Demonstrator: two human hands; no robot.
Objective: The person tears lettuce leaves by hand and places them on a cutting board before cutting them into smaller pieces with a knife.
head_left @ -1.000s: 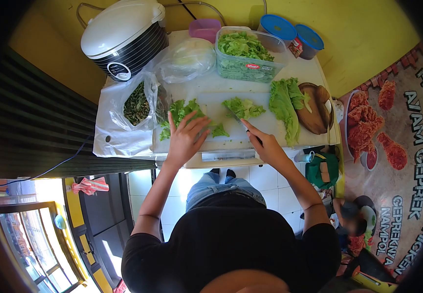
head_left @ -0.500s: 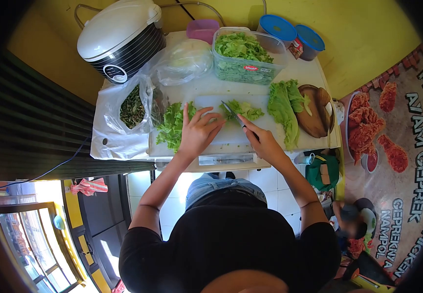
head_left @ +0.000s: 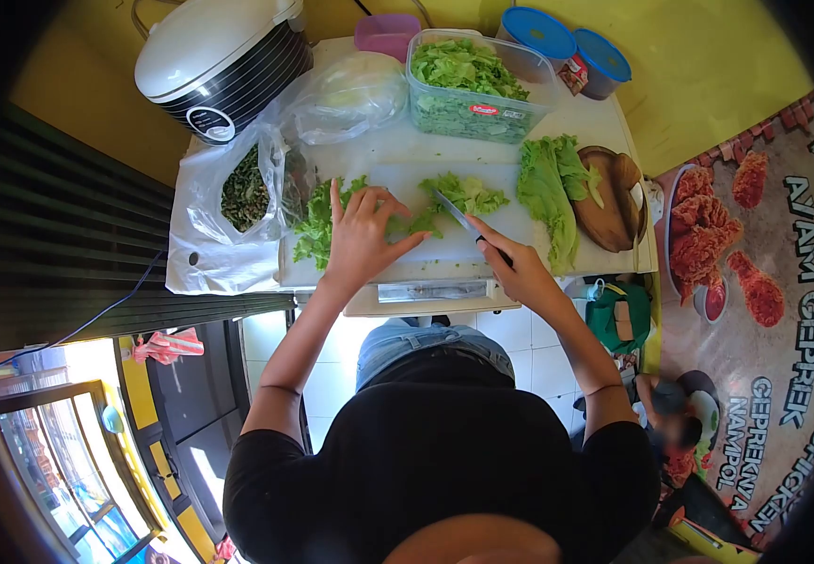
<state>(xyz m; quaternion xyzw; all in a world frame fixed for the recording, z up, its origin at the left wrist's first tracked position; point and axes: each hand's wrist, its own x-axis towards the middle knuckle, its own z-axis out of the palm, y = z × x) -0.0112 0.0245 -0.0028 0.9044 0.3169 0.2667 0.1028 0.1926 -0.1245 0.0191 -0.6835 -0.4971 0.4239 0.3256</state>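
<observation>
My right hand (head_left: 517, 265) grips the dark handle of a knife (head_left: 455, 211). The blade points up and left, its tip at a small heap of cut lettuce (head_left: 474, 194) on the white cutting board (head_left: 402, 176). My left hand (head_left: 360, 233) is open, fingers curved and thumb stretched out to the right. It is over the right side of a leafy lettuce piece (head_left: 313, 230), whose part under the palm is hidden. Green shreds lie between my left thumb and the blade. To the right lie long whole lettuce leaves (head_left: 548, 202).
Behind the board stands a clear container (head_left: 482, 117) of cut lettuce. A plastic-wrapped head (head_left: 350, 99), a bag of dark green bits (head_left: 245, 193) and a rice cooker (head_left: 223, 70) are on the left. A wooden dish (head_left: 606, 211) and blue-lidded tubs (head_left: 538, 34) are on the right.
My left thumb has spread away from the fingers, and the hand has shifted slightly left. The knife stays in my right hand near the cut heap. The whole view has shifted a little.
</observation>
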